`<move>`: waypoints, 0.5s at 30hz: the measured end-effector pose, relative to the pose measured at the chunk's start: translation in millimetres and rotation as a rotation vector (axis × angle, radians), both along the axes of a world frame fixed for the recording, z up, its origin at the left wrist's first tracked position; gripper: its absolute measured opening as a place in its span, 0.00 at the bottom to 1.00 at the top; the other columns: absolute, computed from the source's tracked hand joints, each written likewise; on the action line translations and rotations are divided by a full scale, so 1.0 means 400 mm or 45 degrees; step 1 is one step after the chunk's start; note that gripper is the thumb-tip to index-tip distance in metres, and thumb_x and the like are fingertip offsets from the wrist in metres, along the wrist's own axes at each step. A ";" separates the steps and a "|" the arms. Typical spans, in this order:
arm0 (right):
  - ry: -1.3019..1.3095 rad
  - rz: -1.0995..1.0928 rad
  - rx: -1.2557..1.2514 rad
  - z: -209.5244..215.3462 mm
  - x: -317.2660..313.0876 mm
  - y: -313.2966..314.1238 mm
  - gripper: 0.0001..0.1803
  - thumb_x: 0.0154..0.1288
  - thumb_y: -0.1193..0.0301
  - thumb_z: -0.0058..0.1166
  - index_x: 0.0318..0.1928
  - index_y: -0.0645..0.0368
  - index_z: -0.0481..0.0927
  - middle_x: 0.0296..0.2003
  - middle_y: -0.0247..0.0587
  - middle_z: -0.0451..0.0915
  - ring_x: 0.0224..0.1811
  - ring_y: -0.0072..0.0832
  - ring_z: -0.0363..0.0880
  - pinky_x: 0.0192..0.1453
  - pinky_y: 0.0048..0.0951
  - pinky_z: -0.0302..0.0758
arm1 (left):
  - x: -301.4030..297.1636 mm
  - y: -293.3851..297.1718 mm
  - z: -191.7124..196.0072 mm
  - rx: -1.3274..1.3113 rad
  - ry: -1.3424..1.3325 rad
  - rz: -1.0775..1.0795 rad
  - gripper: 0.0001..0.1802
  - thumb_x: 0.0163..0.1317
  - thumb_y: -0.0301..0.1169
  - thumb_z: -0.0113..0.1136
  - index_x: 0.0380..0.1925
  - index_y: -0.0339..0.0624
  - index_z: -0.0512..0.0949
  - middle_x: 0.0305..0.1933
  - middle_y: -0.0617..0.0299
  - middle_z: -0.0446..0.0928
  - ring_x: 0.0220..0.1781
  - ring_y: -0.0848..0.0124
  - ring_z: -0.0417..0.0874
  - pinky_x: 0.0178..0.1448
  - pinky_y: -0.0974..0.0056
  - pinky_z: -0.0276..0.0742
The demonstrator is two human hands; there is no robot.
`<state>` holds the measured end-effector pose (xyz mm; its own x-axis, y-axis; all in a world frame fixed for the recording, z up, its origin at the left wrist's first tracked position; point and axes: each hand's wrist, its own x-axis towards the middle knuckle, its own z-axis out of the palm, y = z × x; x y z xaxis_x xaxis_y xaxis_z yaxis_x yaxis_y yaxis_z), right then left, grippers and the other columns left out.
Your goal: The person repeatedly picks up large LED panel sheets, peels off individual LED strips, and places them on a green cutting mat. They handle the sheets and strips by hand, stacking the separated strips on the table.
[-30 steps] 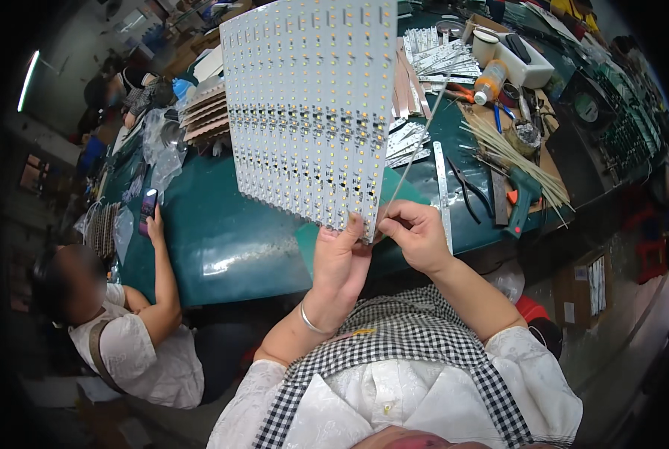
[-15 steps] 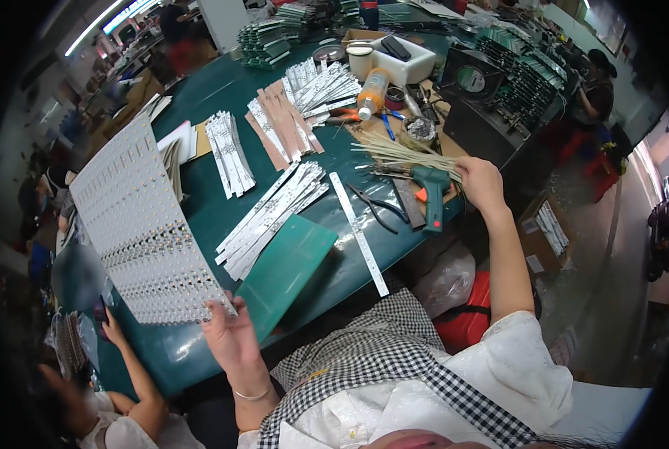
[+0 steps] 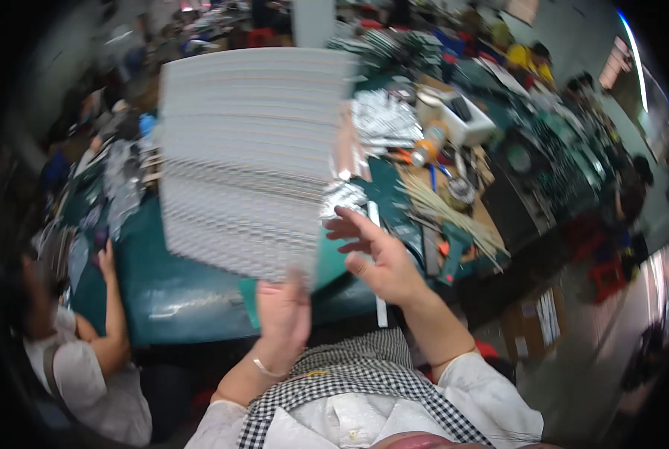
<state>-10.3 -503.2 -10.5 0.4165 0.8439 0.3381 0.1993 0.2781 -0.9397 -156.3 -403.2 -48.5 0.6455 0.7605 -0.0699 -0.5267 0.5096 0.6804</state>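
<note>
A large white circuit-board panel [image 3: 248, 142], with rows of small components, stands raised over the table and is smeared by motion. My left hand [image 3: 283, 310] is closed on its lower right corner. Beside the panel's right edge my right hand [image 3: 383, 258] is open, fingers spread, with nothing in it; I see a gap between hand and panel. Behind the panel a green board [image 3: 334, 271] shows in part. A single white strip board [image 3: 381, 308] lies by my right wrist, partly hidden. White strip boards [image 3: 343, 198] show behind my right fingertips.
On the right lie thin pale sticks [image 3: 454, 209] and a green glue gun [image 3: 455, 251]. Farther back are an orange bottle [image 3: 429, 142], a white foam box [image 3: 476, 129] and a pile of strip boards [image 3: 387, 118]. Another person's arm [image 3: 113, 307] is at the left.
My right hand has let go of the pale sticks and moved left toward the panel. The panel, in my left hand, has swung right and more upright. The whole view has turned.
</note>
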 end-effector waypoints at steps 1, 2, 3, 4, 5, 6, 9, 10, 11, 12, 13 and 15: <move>0.087 0.012 0.057 0.006 -0.027 0.032 0.40 0.61 0.59 0.61 0.65 0.68 0.59 0.54 0.44 0.75 0.55 0.29 0.73 0.59 0.30 0.69 | 0.008 -0.016 0.011 0.010 0.025 -0.046 0.16 0.62 0.25 0.59 0.49 0.40 0.71 0.49 0.62 0.77 0.51 0.72 0.77 0.55 0.66 0.74; 0.158 0.052 0.004 -0.007 -0.037 0.047 0.29 0.63 0.66 0.59 0.59 0.69 0.65 0.52 0.43 0.76 0.53 0.28 0.74 0.58 0.30 0.70 | 0.015 -0.031 0.015 0.013 0.039 -0.097 0.17 0.62 0.24 0.60 0.50 0.39 0.70 0.49 0.62 0.77 0.51 0.72 0.78 0.56 0.67 0.74; 0.236 -0.034 0.070 0.009 -0.059 0.062 0.24 0.64 0.71 0.57 0.57 0.69 0.67 0.50 0.42 0.76 0.52 0.27 0.75 0.58 0.29 0.70 | 0.022 -0.038 0.014 0.041 -0.003 -0.112 0.18 0.61 0.25 0.60 0.51 0.38 0.70 0.49 0.61 0.77 0.51 0.72 0.78 0.56 0.67 0.74; 0.312 -0.129 0.131 0.021 -0.077 0.075 0.19 0.64 0.75 0.55 0.54 0.68 0.69 0.49 0.42 0.77 0.50 0.26 0.76 0.57 0.28 0.70 | 0.032 -0.040 0.011 0.066 -0.048 -0.138 0.18 0.61 0.25 0.60 0.51 0.38 0.70 0.49 0.61 0.78 0.51 0.73 0.78 0.55 0.68 0.74; 0.276 -0.177 0.160 0.015 -0.079 0.080 0.17 0.63 0.82 0.49 0.53 0.68 0.71 0.47 0.42 0.78 0.48 0.24 0.76 0.56 0.26 0.70 | 0.033 -0.042 0.024 -0.004 -0.064 -0.182 0.16 0.60 0.21 0.61 0.49 0.36 0.73 0.51 0.59 0.78 0.49 0.73 0.78 0.53 0.68 0.74; 0.198 -0.206 0.175 0.025 -0.061 0.089 0.16 0.63 0.82 0.50 0.52 0.68 0.71 0.47 0.41 0.78 0.47 0.23 0.76 0.54 0.25 0.71 | 0.027 -0.032 0.022 0.031 -0.011 -0.355 0.18 0.59 0.21 0.61 0.50 0.35 0.72 0.53 0.58 0.77 0.50 0.73 0.78 0.53 0.68 0.74; -0.053 -0.280 0.168 0.062 0.009 0.087 0.16 0.62 0.83 0.49 0.51 0.68 0.72 0.44 0.39 0.78 0.44 0.20 0.76 0.50 0.23 0.72 | -0.053 -0.009 -0.005 0.167 0.124 -0.919 0.26 0.58 0.21 0.61 0.57 0.35 0.66 0.58 0.55 0.73 0.52 0.74 0.75 0.55 0.68 0.73; -0.189 -0.300 0.133 0.099 0.033 0.076 0.16 0.61 0.84 0.49 0.51 0.68 0.73 0.42 0.37 0.79 0.43 0.19 0.76 0.49 0.22 0.72 | -0.089 -0.008 0.005 0.370 0.177 -0.938 0.27 0.56 0.23 0.64 0.57 0.36 0.67 0.58 0.54 0.73 0.50 0.73 0.76 0.55 0.69 0.72; -0.270 -0.338 0.156 0.132 0.055 0.062 0.16 0.61 0.85 0.48 0.51 0.68 0.74 0.42 0.36 0.78 0.42 0.18 0.76 0.49 0.22 0.72 | -0.128 0.008 0.037 0.837 0.262 -0.728 0.29 0.54 0.24 0.66 0.56 0.36 0.68 0.58 0.52 0.73 0.54 0.69 0.74 0.57 0.65 0.71; -0.344 -0.367 0.160 0.155 0.072 0.045 0.17 0.60 0.86 0.47 0.51 0.68 0.74 0.41 0.35 0.78 0.41 0.17 0.75 0.48 0.21 0.72 | -0.169 0.033 0.072 1.273 0.357 -0.500 0.30 0.52 0.25 0.68 0.56 0.37 0.68 0.58 0.51 0.72 0.59 0.64 0.72 0.59 0.62 0.70; -0.405 -0.401 0.106 0.174 0.093 0.012 0.17 0.60 0.87 0.46 0.50 0.68 0.75 0.40 0.35 0.78 0.41 0.17 0.75 0.47 0.21 0.71 | -0.204 0.063 0.113 1.632 0.389 0.019 0.33 0.49 0.27 0.71 0.56 0.36 0.68 0.59 0.48 0.70 0.61 0.59 0.70 0.62 0.58 0.67; -0.497 -0.408 0.031 0.211 0.116 -0.036 0.17 0.58 0.88 0.45 0.48 0.68 0.75 0.37 0.33 0.78 0.39 0.17 0.74 0.45 0.20 0.71 | -0.240 0.117 0.174 1.956 0.470 0.834 0.39 0.43 0.32 0.75 0.56 0.35 0.67 0.62 0.43 0.66 0.64 0.50 0.66 0.66 0.52 0.61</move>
<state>36.3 -517.5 73.9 0.4919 0.6841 0.5386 0.6137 0.1663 -0.7718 -252.2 -356.6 21.1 0.3402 0.3776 0.8612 -0.0796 -0.9010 0.4265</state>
